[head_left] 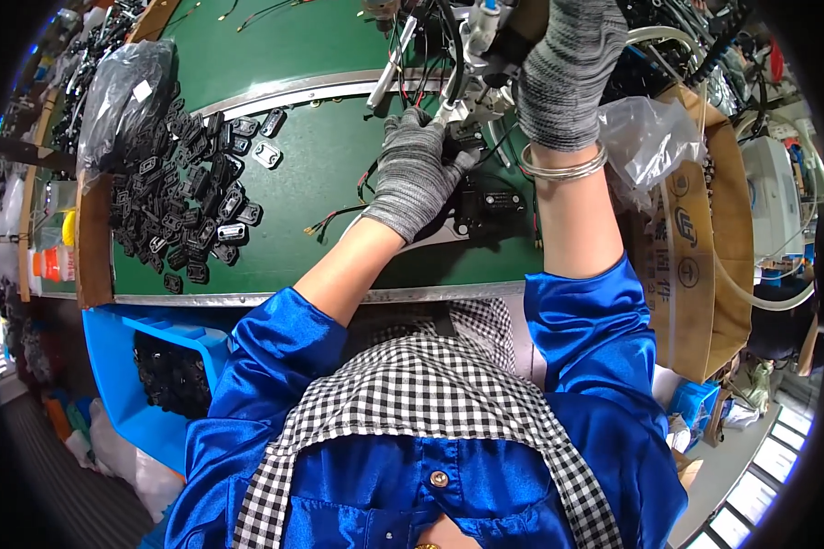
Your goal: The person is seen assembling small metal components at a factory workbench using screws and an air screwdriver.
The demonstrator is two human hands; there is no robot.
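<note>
My left hand (pixel 412 169), in a grey knitted glove, rests over a silver-and-black metal assembly (pixel 467 114) on the green workbench. Its fingers curl together with the thumb out to the right; what lies under them is hidden. Below that palm a flat silver plate (pixel 441 231) shows, beside a black rectangular part (pixel 490 206). Thin red and black wires (pixel 334 218) with bare ends stick out to the left. Raised at the upper right is my right hand (pixel 569 78), gloved alike, beside a dark object (pixel 520 32). Its fingers are hidden at the top edge.
A heap of small black plastic parts (pixel 192 192) covers the bench's left side, with a grey plastic bag (pixel 124 105) behind. Below stands a blue bin (pixel 119 357) holding black pieces. At right are an open cardboard box (pixel 691 302) and a clear bag (pixel 650 137). A metal strip (pixel 320 89) crosses the bench.
</note>
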